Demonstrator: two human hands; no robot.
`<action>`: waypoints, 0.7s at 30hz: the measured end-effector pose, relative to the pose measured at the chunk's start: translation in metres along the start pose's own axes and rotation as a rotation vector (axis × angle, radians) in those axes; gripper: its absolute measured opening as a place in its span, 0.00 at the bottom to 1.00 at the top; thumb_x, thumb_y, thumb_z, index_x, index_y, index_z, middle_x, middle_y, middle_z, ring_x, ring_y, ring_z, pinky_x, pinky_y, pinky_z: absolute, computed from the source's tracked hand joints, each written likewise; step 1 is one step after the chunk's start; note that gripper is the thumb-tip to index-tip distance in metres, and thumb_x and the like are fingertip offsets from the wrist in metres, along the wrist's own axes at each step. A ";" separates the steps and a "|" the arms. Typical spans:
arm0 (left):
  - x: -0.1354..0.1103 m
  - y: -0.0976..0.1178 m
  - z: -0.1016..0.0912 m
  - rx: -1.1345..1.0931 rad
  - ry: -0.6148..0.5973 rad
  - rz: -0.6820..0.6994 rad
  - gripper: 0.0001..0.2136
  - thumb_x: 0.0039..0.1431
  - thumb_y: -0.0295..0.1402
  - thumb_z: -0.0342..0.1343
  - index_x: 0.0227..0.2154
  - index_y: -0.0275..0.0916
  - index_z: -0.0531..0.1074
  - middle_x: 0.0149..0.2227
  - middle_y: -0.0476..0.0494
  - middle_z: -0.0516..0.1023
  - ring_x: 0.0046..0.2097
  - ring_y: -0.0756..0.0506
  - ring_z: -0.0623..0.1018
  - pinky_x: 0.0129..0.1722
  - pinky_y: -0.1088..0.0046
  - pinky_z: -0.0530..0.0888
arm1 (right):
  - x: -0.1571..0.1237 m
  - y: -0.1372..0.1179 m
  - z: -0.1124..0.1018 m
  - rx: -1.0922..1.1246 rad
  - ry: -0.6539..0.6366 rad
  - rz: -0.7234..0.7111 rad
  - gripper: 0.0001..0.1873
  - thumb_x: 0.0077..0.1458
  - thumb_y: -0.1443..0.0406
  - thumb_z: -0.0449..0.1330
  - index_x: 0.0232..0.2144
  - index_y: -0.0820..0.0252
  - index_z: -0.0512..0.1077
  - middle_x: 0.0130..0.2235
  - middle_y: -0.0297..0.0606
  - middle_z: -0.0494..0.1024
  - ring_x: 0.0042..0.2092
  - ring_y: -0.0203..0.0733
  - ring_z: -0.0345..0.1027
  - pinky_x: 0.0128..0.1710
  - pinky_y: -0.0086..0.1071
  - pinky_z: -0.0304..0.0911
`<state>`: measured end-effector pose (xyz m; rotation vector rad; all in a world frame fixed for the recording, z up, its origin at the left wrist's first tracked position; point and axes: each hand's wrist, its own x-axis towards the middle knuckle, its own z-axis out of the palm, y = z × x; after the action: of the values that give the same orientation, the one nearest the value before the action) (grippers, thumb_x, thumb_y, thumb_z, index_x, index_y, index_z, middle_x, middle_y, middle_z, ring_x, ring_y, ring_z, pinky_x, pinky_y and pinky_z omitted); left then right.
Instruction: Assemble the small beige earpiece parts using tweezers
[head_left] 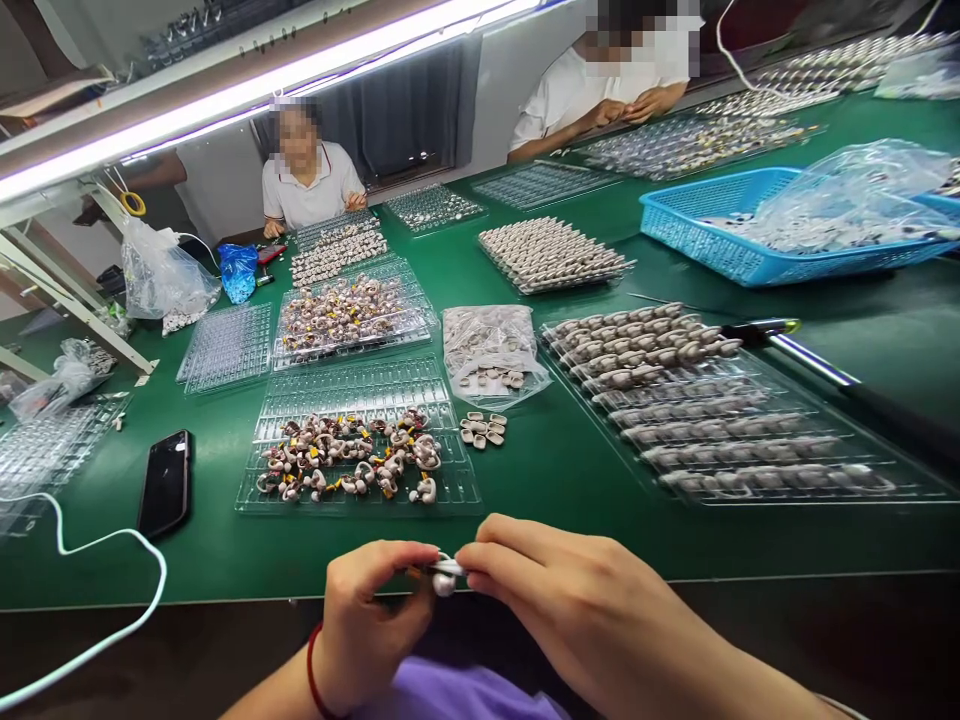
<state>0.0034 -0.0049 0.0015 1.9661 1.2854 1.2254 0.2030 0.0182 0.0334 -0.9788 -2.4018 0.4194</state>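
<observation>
- White rounded plastic piece, just one, is over the near edge of the green counter, partly hidden by fingers.
- One black rectangular phone lies flat.
- One clear plastic tray carries beige-and-brown curved parts, too tangled to count.
- Left hand pinches the piece.
- About eight loose beige oval caps lie before one clear plastic bag.
- Right hand grips the piece's other side.
- One light-blue plastic basket stands farther back.
</observation>
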 end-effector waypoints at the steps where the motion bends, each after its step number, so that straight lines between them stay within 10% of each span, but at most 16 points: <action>1: 0.000 0.000 0.000 -0.006 -0.004 -0.005 0.14 0.47 0.18 0.57 0.36 0.38 0.79 0.31 0.46 0.85 0.29 0.48 0.82 0.33 0.77 0.80 | -0.001 0.000 -0.001 0.006 0.002 0.005 0.14 0.60 0.75 0.49 0.33 0.59 0.74 0.29 0.35 0.73 0.27 0.38 0.68 0.26 0.29 0.58; 8: 0.007 -0.001 -0.005 -0.180 -0.144 -0.197 0.10 0.47 0.21 0.61 0.34 0.35 0.80 0.30 0.43 0.85 0.29 0.47 0.83 0.31 0.78 0.79 | 0.000 0.002 -0.008 0.116 -0.062 0.019 0.16 0.62 0.73 0.48 0.35 0.58 0.75 0.29 0.36 0.74 0.27 0.36 0.68 0.27 0.27 0.62; 21: 0.003 0.006 -0.009 -0.180 -0.128 -0.053 0.16 0.48 0.21 0.63 0.42 0.37 0.77 0.33 0.44 0.84 0.31 0.47 0.82 0.34 0.77 0.79 | -0.012 -0.009 0.000 -0.160 0.325 -0.236 0.16 0.64 0.75 0.45 0.40 0.63 0.73 0.29 0.41 0.77 0.27 0.39 0.71 0.27 0.30 0.67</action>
<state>-0.0010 -0.0052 0.0121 1.8386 1.1161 1.1292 0.2055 0.0030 0.0338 -0.7495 -2.2386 -0.0192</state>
